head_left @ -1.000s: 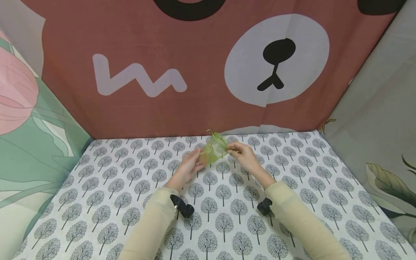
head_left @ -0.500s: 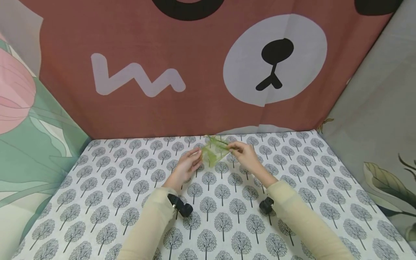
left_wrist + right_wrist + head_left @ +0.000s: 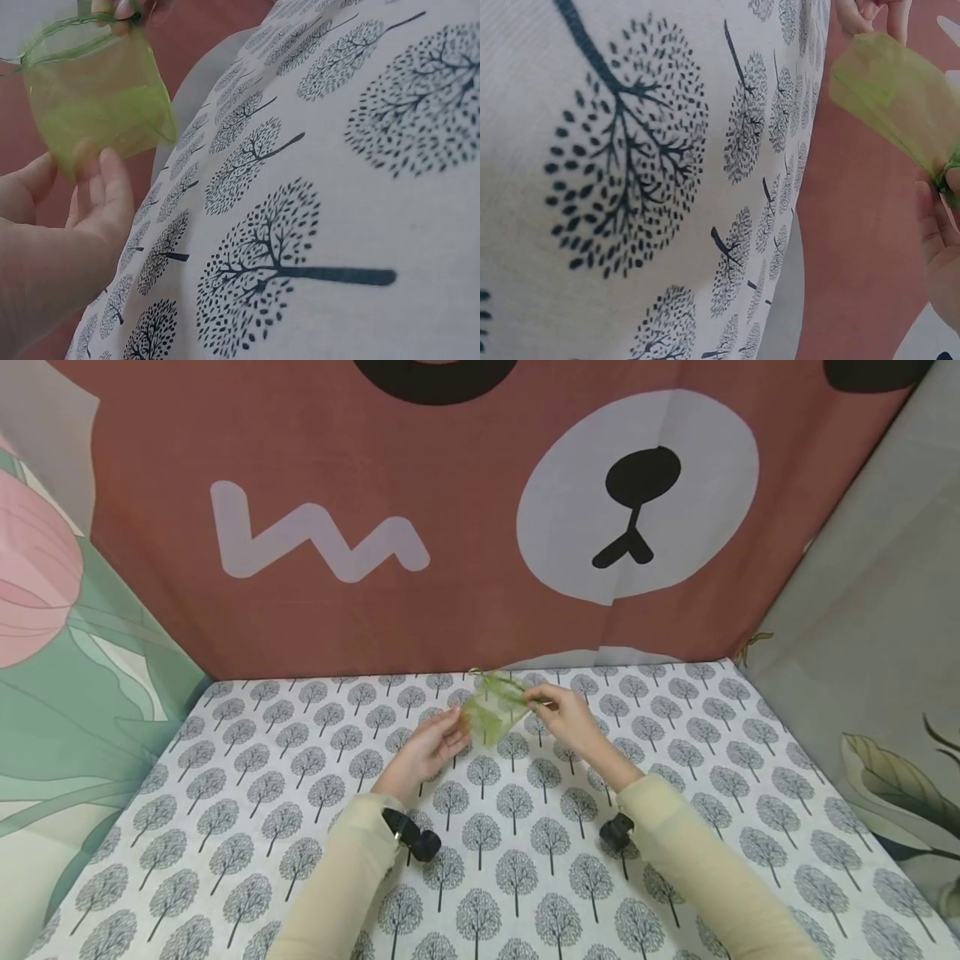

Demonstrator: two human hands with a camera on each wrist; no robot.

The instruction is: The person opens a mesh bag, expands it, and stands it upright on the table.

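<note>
A sheer light-green drawstring pouch (image 3: 486, 720) is stretched between both hands over the far middle of the table. My left hand (image 3: 431, 750) holds its bottom corner, thumb on one side and fingers on the other; some fingertips show through the mesh in the left wrist view. With thumb and fingers, my right hand (image 3: 568, 717) pinches the pouch's mouth at the side, where the dark green drawstring (image 3: 79, 46) runs. In the right wrist view the gathered cord lies at that hand's fingertips. The lower part of the pouch (image 3: 105, 120) looks denser, with folded green material.
The table (image 3: 300, 802) is covered with white cloth printed with grey trees. Behind it hangs a reddish-brown curtain (image 3: 337, 627) with a bear face. Patterned curtains stand at the left (image 3: 45, 718) and right (image 3: 847, 635). Each forearm wears a black wrist camera (image 3: 411, 835).
The pouch's top has tipped down and away from upright, and its mouth has spread a little between the hands. The right hand moved slightly; both keep their hold.
</note>
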